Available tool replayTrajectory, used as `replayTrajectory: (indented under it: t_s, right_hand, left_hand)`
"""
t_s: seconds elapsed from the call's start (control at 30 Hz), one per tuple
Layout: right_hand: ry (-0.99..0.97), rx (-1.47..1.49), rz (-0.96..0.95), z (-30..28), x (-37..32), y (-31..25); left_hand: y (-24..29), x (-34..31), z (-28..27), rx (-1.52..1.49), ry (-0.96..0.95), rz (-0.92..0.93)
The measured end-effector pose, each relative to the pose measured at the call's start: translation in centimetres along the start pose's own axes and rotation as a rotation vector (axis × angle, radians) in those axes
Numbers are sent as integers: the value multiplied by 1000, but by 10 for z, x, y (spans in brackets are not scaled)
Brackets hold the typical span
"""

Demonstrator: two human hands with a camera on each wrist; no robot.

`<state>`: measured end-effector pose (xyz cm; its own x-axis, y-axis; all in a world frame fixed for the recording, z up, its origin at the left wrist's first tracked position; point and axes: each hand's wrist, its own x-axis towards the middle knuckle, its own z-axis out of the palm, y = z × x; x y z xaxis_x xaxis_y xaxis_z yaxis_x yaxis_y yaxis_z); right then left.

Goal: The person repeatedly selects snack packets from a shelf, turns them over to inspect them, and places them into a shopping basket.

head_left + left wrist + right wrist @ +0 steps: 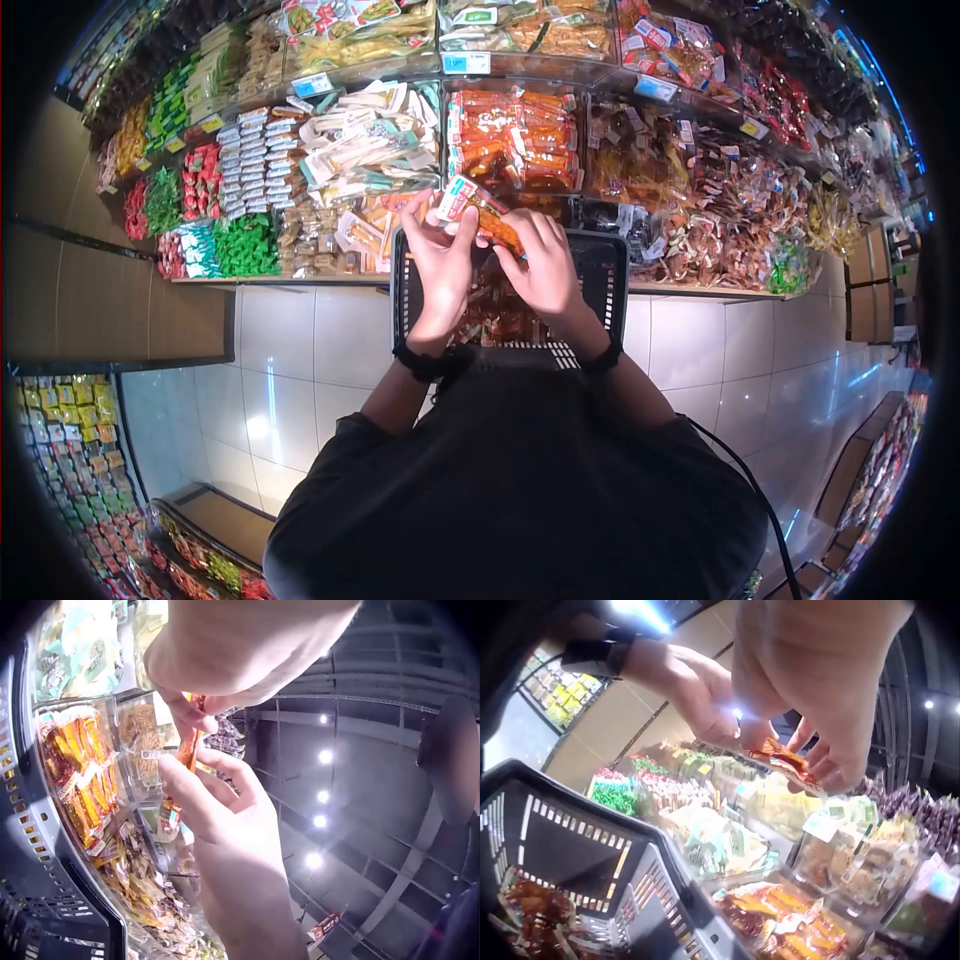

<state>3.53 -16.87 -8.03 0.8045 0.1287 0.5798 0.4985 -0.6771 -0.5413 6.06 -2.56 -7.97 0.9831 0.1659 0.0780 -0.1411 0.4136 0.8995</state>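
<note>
An orange snack packet (497,228) with a red and white label is held up over the front of the dark basket (612,300). My left hand (442,268) pinches its label end, thumb on the near face. At the opposite end, my right hand (548,268) grips the packet between thumb and fingers. Seen from the left wrist, the packet (190,754) is nearly edge-on between the two hands. The right wrist view shows its glossy orange contents (780,756) through clear wrap. Several reddish-brown packets (540,904) lie inside the basket.
Ahead, a bin of similar orange packets (515,130) sits among bins of white-wrapped snacks (365,140) and brown packets (690,200). Price tags (466,64) line the shelf edge. Pale floor tiles (280,340) spread on both sides, and a wooden cabinet (120,270) stands at left.
</note>
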Motion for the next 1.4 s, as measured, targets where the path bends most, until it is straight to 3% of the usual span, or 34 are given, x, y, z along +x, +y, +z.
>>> replayTrajectory:
  t_s: [0.07,0.13,0.3,0.37,0.4,0.53,0.77,0.9,1.0,1.23,1.37,1.4]
  right_hand:
    - [0,-23,-15,10,16,16]
    - [-32,-66,-39,24,32,41]
    - [120,-207,-162,60,102,109]
    - [51,-291,-148,79,129,147]
    - [49,-294,-149,87,139,165]
    - [-73,-497,-268,116,167,207]
    - [-129,-612,-295,139,186,228]
    - [-149,-716,-369,139,188,233]
    - [-131,-579,-436,137,190,243]
    - [-229,-751,-326,148,188,238]
    - [-109,-567,-326,119,171,219]
    - [-41,-584,-228,110,166,220]
  left_hand:
    - [-19,22,1,-6,14,16]
    - [-40,48,-1,-53,23,-90]
    - [-78,116,6,55,19,-101]
    - [-113,138,-7,627,-182,92]
    - [-125,139,-9,926,-220,349]
    - [-129,138,-14,1439,-443,310]
    - [-152,158,-35,1218,-517,423]
    - [-155,159,-37,1204,-467,496]
    - [-157,159,-36,1196,-447,495]
    - [-151,156,-34,1162,-451,460]
    - [-149,153,-32,1165,-451,456]
    - [-145,153,-30,1188,-471,428]
